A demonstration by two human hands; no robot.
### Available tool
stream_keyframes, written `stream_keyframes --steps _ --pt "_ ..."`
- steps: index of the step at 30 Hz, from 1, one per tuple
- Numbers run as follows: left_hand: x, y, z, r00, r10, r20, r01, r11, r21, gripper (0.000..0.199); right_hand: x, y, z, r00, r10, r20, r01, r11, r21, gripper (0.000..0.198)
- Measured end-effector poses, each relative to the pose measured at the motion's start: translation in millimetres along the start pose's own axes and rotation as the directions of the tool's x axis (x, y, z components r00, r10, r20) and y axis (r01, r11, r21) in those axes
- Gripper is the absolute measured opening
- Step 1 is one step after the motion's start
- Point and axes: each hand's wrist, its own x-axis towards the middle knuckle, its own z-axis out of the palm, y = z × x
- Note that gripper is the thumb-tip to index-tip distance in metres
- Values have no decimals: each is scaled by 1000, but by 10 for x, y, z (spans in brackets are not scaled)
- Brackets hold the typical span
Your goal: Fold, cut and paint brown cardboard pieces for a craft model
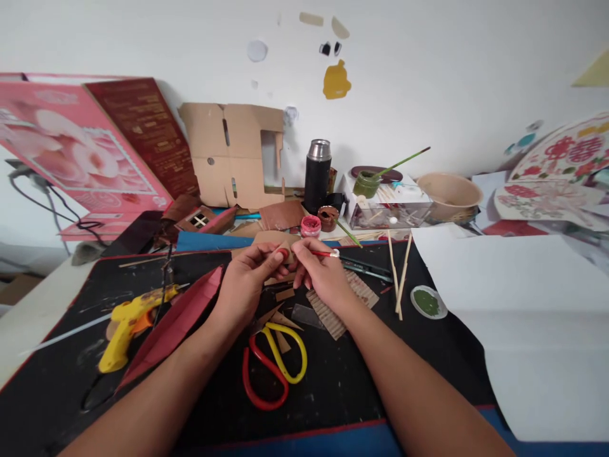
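Note:
My left hand (254,270) is closed on a small piece of tan cardboard (286,255), its thumb on the near face; a small red round patch or part shows by the thumb tip. My right hand (323,270) meets it from the right, fingers pinched round a slim red pencil (323,253) with a white end pointing right. The pencil's tip is hidden behind the fingers. Below the hands lie scissors (276,362) with one red and one yellow handle, cardboard scraps (285,294) and a ribbed cardboard piece (333,320).
Left on the black mat (342,393) are a yellow glue gun (126,324) and a dark red folded strip (176,324). Behind stand paint jars (311,226), a black thermos (317,181) and a cut cardboard sheet (233,158). Sticks (399,279), green paint (428,303) and white paper (523,317) lie right.

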Motion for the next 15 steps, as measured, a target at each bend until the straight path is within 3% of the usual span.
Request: stream_keyframes --steps 5,12,15 --pt "-8 -3 11 1000 -13 21 13 999 34 42 -28 -17 28 997 -49 55 51 998 -36 34" --pt "6 -9 5 987 -119 111 119 993 3 44 -12 -21 8 1000 -15 15 15 999 -45 33" --pt "11 -3 -2 983 -114 147 106 993 59 40 -1 -16 -7 1000 -14 10 14 999 -40 35"
